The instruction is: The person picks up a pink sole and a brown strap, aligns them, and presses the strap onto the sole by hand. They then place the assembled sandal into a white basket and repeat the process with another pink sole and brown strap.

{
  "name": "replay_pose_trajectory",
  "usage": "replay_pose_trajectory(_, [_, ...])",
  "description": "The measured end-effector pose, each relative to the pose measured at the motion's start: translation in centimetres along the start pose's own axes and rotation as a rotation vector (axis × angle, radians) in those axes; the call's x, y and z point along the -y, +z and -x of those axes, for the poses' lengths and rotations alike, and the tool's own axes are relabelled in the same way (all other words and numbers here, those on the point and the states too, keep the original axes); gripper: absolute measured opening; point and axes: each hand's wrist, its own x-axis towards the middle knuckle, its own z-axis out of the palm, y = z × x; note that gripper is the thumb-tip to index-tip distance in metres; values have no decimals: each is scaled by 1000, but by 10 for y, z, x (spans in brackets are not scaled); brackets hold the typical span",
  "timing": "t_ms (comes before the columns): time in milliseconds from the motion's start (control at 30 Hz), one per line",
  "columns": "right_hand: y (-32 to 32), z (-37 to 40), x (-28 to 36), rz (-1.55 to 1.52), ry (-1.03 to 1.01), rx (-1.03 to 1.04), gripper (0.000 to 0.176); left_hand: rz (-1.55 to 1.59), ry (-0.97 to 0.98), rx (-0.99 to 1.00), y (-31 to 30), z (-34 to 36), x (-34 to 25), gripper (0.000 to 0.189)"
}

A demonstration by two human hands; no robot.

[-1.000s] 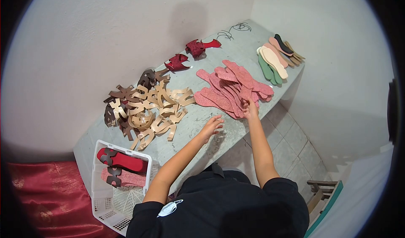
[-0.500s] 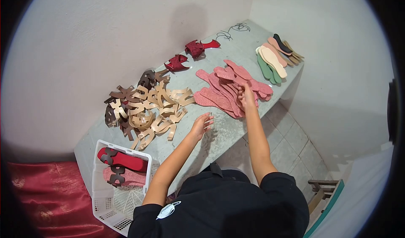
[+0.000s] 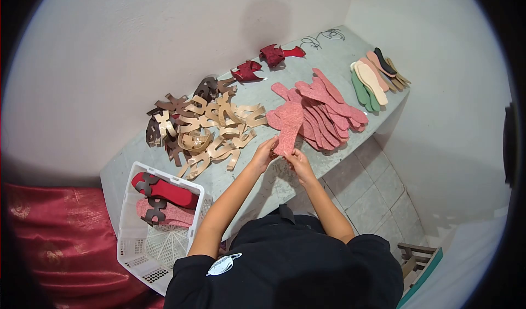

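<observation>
A pink sole (image 3: 289, 127) is held at its near end by both hands, its far end over the pile. My left hand (image 3: 265, 153) grips its left side, and my right hand (image 3: 301, 166) pinches the right side. Just beyond lies a spread pile of pink soles (image 3: 329, 114). To the left of the hands is a heap of beige straps (image 3: 222, 131) mixed with dark brown straps (image 3: 174, 105).
A white basket (image 3: 127, 221) at lower left holds a red sandal (image 3: 175, 193) and a pink sandal (image 3: 174, 214). Red pieces (image 3: 247, 71) lie along the wall. Green soles (image 3: 363, 92), beside cream and black ones, are on the table (image 3: 123, 158) at right. A chair (image 3: 419, 265) stands lower right.
The right hand has come back from the pile with a pink sole, and the left hand now grips it too. The view has shifted, so the table things appear further right.
</observation>
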Motion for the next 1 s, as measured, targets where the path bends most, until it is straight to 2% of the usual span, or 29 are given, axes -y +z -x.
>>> replay_pose_trajectory(67, [7, 6, -6, 37, -39, 68, 11, 25, 22, -3, -10, 1, -2, 36])
replay_pose_trajectory(133, [17, 13, -4, 91, -59, 150, 11, 69, 168, 61, -18, 11, -7, 34])
replay_pose_trajectory(267, [17, 8, -40, 226, 7, 342, 13, 92, 196, -27, -32, 44, -19, 32])
replay_pose_trajectory(367, [35, 17, -43, 259, 28, 412, 14, 50, 311, -75, -53, 60, -15, 31])
replay_pose_trajectory(533, [54, 5, -54, 357, 122, 549, 17, 29, 351, -187, -83, 88, -20, 29])
replay_pose_trajectory(633, [68, -10, -50, 466, 144, 643, 20, 40, 492, -234, -106, 95, -25, 28])
replay_pose_trajectory(667, [72, -17, -51, 412, 123, 686, 24, 64, 523, -264, -113, 97, -28, 28])
replay_pose_trajectory(767, [86, -39, -44, 530, 171, 718, 28, 106, 590, -313, -131, 105, -37, 28])
replay_pose_trajectory(867, [102, -60, -30, 552, 212, 715, 29, 148, 513, -357, -145, 108, -42, 27])
replay_pose_trajectory(1000, [116, -115, -31, 564, 150, 744, 28, 209, 576, -339, -172, 92, -46, 27])
